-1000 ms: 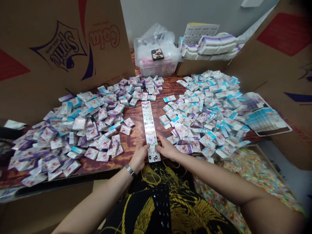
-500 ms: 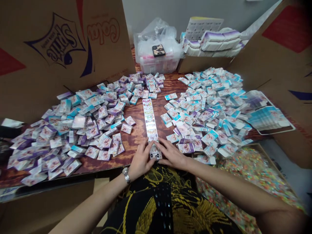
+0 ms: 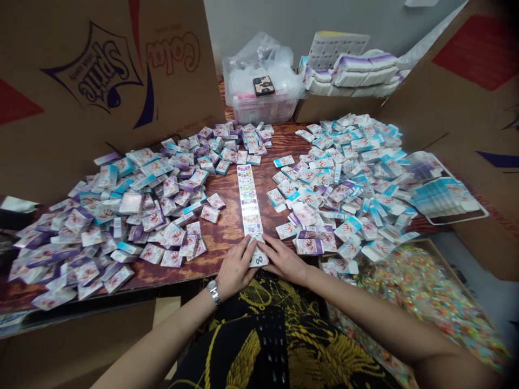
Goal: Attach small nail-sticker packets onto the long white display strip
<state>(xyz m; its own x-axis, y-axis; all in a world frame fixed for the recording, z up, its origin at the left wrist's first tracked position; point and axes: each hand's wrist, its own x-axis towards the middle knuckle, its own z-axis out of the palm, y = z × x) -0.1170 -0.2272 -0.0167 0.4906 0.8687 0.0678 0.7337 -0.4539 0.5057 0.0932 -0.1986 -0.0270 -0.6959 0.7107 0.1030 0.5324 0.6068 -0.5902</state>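
A long white strip printed with rows of coloured nail designs [image 3: 250, 202] lies lengthwise down the middle of the wooden table [image 3: 227, 227]. My left hand [image 3: 236, 266] and my right hand [image 3: 284, 258] rest on its near end from either side, fingers stretched flat and pressing it down. A silver watch [image 3: 213, 292] is on my left wrist. Heaps of small purple and teal packets lie at the left [image 3: 133, 205] and at the right [image 3: 344, 178] of the strip.
Cardboard box walls stand at the left [image 3: 101, 92] and right [image 3: 458, 97]. A clear plastic tub [image 3: 263, 102] with a phone on it sits at the back, beside stacked white packs [image 3: 352, 73]. A tray of flattened packets [image 3: 441, 197] lies far right. A box of glittery bits [image 3: 413, 292] is below.
Both hands have slid inward and slightly forward over the strip's near end, covering more of it. The strip has stayed in place.
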